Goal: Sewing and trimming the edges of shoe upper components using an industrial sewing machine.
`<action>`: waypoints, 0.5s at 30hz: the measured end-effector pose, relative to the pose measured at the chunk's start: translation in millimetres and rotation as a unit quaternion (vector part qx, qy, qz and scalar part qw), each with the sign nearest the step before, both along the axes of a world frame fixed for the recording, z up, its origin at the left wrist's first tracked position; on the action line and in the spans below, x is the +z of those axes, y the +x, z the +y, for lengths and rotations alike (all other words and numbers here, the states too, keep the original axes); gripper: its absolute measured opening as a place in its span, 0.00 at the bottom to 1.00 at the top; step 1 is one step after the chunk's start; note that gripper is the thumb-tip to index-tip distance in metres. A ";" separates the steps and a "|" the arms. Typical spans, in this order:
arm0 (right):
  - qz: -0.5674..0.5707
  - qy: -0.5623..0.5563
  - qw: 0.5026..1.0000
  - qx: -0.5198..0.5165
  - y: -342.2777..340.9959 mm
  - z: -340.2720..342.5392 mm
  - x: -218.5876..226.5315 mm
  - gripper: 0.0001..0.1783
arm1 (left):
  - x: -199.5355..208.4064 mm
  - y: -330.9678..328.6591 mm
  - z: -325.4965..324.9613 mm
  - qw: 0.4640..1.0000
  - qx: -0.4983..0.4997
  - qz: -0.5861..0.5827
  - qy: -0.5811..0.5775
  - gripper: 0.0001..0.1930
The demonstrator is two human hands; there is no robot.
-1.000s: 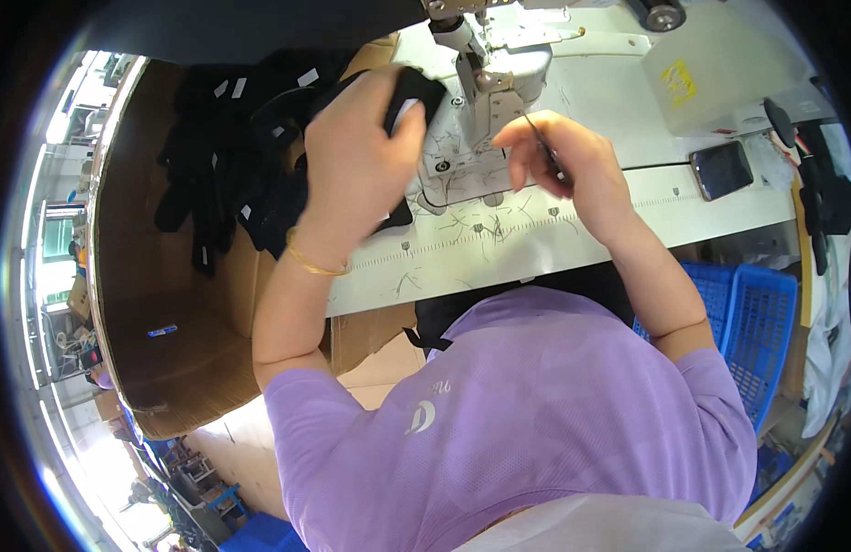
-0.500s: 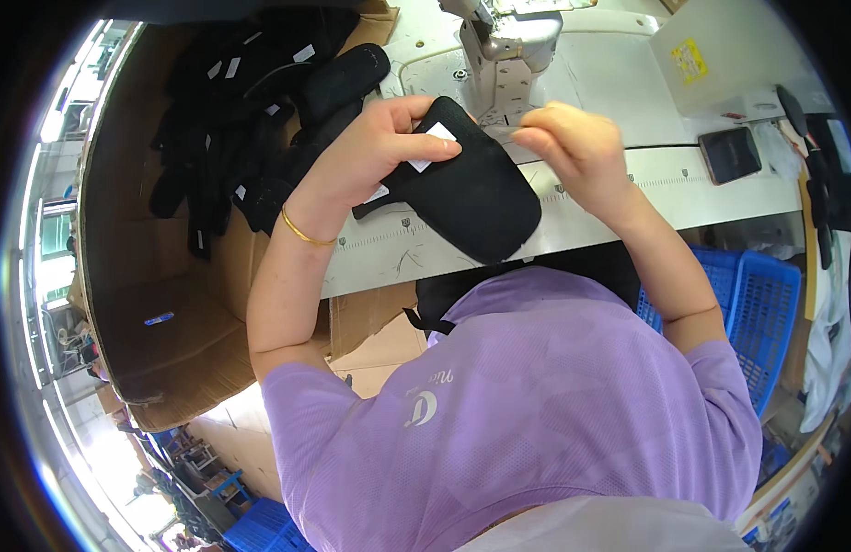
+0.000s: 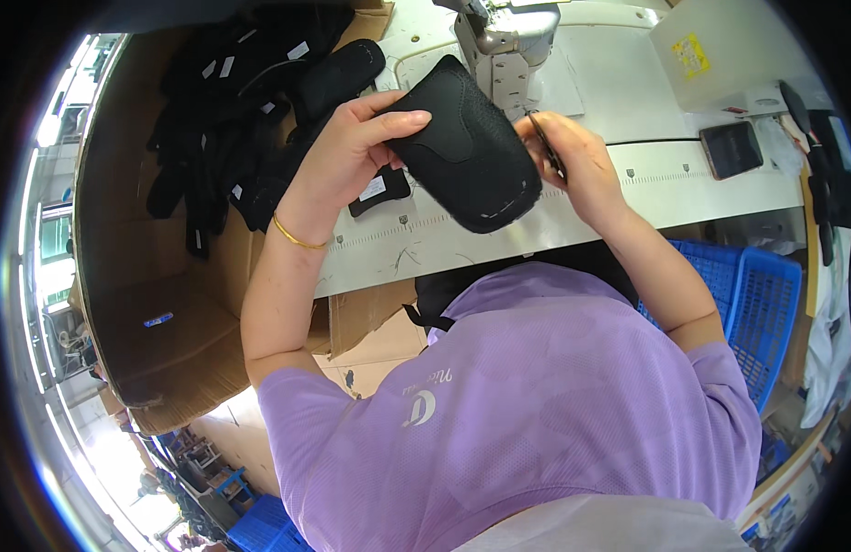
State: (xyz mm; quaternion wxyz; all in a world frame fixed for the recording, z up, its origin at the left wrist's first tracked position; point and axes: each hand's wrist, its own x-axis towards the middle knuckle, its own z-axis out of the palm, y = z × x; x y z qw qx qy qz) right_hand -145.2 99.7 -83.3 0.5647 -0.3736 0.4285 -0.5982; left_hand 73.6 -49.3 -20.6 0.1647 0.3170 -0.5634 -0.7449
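Observation:
My left hand (image 3: 356, 143) grips a black padded fabric piece (image 3: 485, 179), thumb on top and fingers beneath. The piece is rounded at its lower end, with a curved, stitched panel at the upper end and pale thread marks near the rounded edge. Dark thread snips (image 3: 547, 147) sit in my right hand (image 3: 580, 166), its fingers closed around them, close beside the piece's right edge. Under my left hand, a second black piece (image 3: 398, 184) with a white label lies on the pale sewing table (image 3: 444, 241).
A sewing machine (image 3: 508, 55) stands behind the piece. To the left, a cardboard box (image 3: 195, 340) holds a heap of black pieces (image 3: 232, 110) with white labels. A phone (image 3: 731, 150) lies on the table at right, above blue crates (image 3: 766, 322).
The black piece has been turned over, so its labelled face no longer shows. My right hand has turned and the snips in it have come into sight.

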 end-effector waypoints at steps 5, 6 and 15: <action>0.154 -0.115 0.981 -0.008 2.2 -11.8 -6.3 0.17 | -3.8 0.8 -3.2 0.999 -0.023 0.016 0.032 0.10; 0.178 -0.164 0.970 -0.011 2.1 -13.2 -7.5 0.18 | -5.5 0.0 -3.1 0.998 -0.035 0.019 0.040 0.10; -0.085 0.046 0.995 0.031 1.2 0.7 -6.1 0.11 | -11.6 -5.3 9.4 0.999 -0.033 -0.015 0.039 0.12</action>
